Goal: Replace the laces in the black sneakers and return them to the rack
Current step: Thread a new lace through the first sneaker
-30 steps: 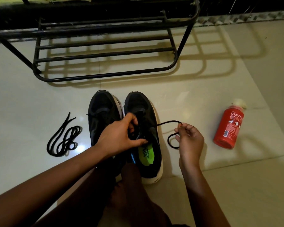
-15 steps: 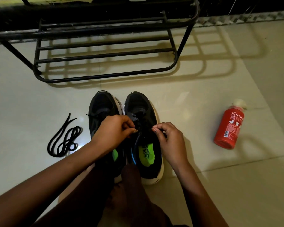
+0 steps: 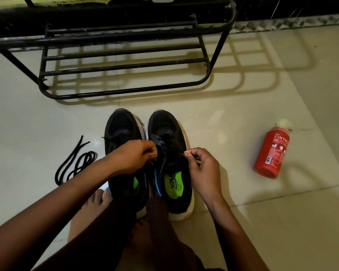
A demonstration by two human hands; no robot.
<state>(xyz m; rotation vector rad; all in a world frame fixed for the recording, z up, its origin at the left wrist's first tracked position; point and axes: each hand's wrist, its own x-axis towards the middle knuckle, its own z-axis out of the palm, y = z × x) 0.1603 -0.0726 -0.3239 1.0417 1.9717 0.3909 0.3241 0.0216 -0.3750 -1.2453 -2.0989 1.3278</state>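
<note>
Two black sneakers with green insoles stand side by side on the tiled floor, the left sneaker (image 3: pixel 121 126) and the right sneaker (image 3: pixel 167 126), toes toward the rack. My left hand (image 3: pixel 132 156) hovers over the gap between them, fingers curled, pinching a black lace end by the right shoe's eyelets. My right hand (image 3: pixel 202 169) pinches the other lace end at that shoe's right edge. A loose black lace (image 3: pixel 74 163) lies coiled on the floor to the left. The black metal shoe rack (image 3: pixel 125 63) stands behind the shoes.
A red bottle (image 3: pixel 271 153) with a white cap lies on the floor to the right. My bent leg and bare foot (image 3: pixel 98 200) sit just behind the sneakers. Pale tiles surround the shoes.
My right hand came in from the right, where it held a slack lace loop, to the right shoe's edge. The lace is drawn short. My left hand shifted slightly over the eyelets.
</note>
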